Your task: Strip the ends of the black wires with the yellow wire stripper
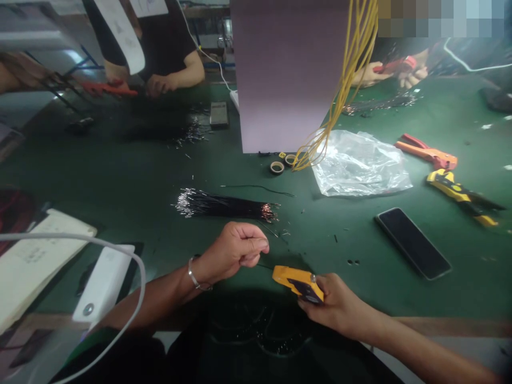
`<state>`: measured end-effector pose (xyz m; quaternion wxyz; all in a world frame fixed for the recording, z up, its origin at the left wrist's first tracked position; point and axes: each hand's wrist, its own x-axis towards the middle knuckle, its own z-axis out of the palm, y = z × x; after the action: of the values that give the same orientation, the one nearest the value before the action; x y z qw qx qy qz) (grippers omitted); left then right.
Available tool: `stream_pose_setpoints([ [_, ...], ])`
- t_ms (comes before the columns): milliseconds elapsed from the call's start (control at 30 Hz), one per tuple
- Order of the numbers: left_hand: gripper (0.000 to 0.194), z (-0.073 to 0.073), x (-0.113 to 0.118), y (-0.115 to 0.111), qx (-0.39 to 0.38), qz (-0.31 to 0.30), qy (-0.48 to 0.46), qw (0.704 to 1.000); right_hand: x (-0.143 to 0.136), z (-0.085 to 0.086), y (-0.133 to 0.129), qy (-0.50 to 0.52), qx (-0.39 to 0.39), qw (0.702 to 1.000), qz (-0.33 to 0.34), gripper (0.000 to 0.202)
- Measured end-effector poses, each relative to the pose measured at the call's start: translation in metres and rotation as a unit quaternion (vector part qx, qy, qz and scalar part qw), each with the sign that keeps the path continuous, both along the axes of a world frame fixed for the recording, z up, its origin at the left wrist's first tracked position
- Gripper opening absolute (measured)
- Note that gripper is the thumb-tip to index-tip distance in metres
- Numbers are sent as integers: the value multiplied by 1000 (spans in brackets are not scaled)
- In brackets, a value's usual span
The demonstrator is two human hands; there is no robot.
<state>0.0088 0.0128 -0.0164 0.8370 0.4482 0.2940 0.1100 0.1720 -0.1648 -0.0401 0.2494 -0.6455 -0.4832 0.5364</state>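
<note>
My left hand is closed in a pinch, with a bracelet on its wrist. A thin black wire runs from its fingers to the head of a yellow-and-black wire stripper. My right hand is wrapped round that stripper's handles; whether its jaws grip the wire cannot be made out. Just beyond my left hand lies a bundle of black wires, with silvery terminals at the left end and bare copper at the right. One loose black wire lies behind the bundle.
A phone, orange-red pliers, another yellow-black tool and a clear plastic bag lie right. Yellow wires hang beside a pale panel. Tape rolls sit below it. Co-workers' hands are across the table.
</note>
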Motion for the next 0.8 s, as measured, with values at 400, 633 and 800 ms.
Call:
stream_pose_setpoints([
  [400,16,-1,7,12,-29,43,-24,998,-2,-15,18,146,-50,985,-77,12],
  [633,15,3,5,12,-31,34,-35,998,-7,-15,14,149,-17,985,-82,15],
  [800,16,6,3,13,-29,34,-35,998,-9,-14,15,139,-11,988,-73,15],
])
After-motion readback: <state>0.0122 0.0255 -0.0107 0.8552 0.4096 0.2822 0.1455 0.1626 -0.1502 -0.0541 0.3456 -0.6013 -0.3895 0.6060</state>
